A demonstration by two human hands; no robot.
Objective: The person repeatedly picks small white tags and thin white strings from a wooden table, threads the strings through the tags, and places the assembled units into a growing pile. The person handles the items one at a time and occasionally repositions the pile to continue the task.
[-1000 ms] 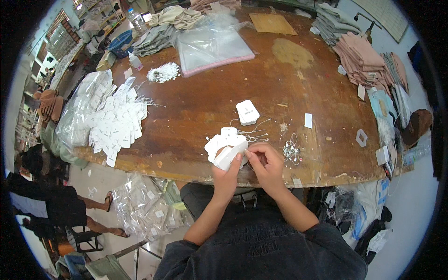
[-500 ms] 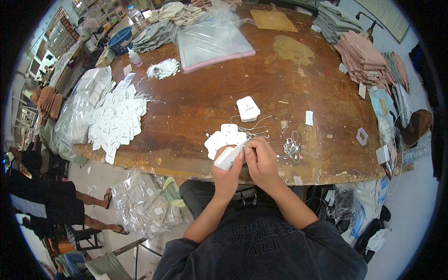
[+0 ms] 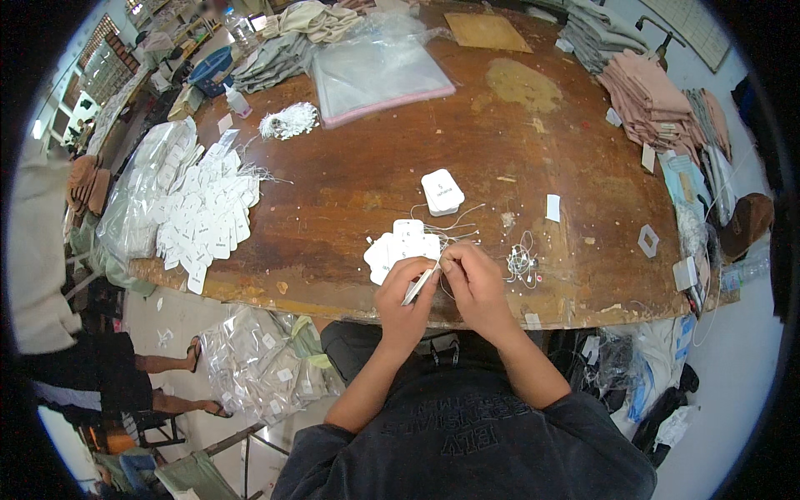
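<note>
Close to the table's front edge, my left hand point(image 3: 402, 302) is closed on a small stack of white hang tags point(image 3: 418, 286), turned nearly edge-on. My right hand point(image 3: 475, 290) pinches at the top end of these tags with thumb and forefinger. A thin pale string point(image 3: 445, 288) loops below the fingertips; its exact path through the tags is too small to tell. Just beyond my hands lies a spread of white tags point(image 3: 408, 242) with strings trailing right. Farther off sits a neat stack of tags point(image 3: 442, 192). To the right is a tangle of strings point(image 3: 522, 266).
A large heap of white tags point(image 3: 208, 212) covers the table's left side, beside a plastic bag point(image 3: 137, 196). Clear plastic sleeves point(image 3: 379, 83) and folded grey cloth lie at the back. Folded pink garments point(image 3: 650, 100) line the right edge. A bystander's legs point(image 3: 167, 364) show at left.
The tags in my left hand have turned from showing a broad face to nearly edge-on. My right fingers stay at their top end. Pale cloth has come into view at far left.
</note>
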